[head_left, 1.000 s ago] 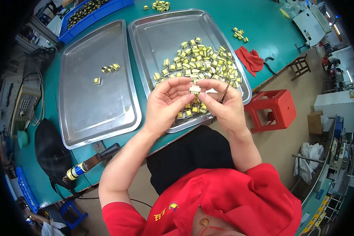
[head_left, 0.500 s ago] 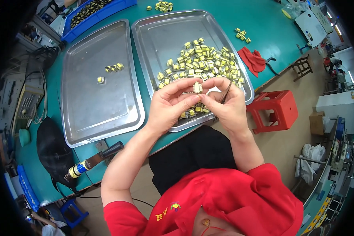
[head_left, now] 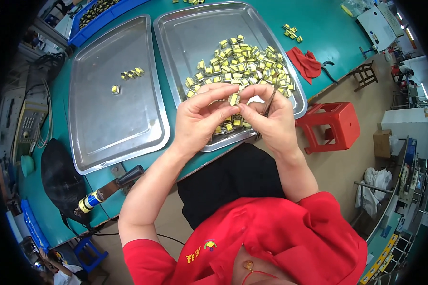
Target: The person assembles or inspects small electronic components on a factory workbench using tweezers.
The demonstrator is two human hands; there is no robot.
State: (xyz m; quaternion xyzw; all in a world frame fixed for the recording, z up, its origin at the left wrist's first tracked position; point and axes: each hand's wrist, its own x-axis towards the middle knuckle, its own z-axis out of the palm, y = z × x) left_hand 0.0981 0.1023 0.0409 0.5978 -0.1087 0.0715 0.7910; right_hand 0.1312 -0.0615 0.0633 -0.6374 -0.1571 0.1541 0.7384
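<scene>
My left hand (head_left: 191, 121) and my right hand (head_left: 277, 118) meet over the near part of the right metal tray (head_left: 185, 35). Between their fingertips they pinch one small transformer (head_left: 234, 99), tilted, with yellow tape and metal pins. A pair of dark tweezers (head_left: 270, 100) is also tucked in my right hand, pointing down past the palm. Heaped in the tray around and beyond my hands are many similar transformers (head_left: 242, 67), part of the pile hidden by my fingers. The left metal tray (head_left: 111, 126) bears a short row of transformers (head_left: 132, 73) and a single one (head_left: 115, 89).
A blue bin (head_left: 123, 13) of dark parts stands at the far left. Beyond the right tray lie loose transformers (head_left: 292, 33), a red cloth (head_left: 304, 64) and pliers (head_left: 329, 71). A black-handled tool (head_left: 110, 189) lies at the table's near left edge. A red stool (head_left: 335, 126) stands right.
The transformer has turned between my fingertips, so more of its yellow side shows. Both hands keep their hold. The whole view has shifted slightly.
</scene>
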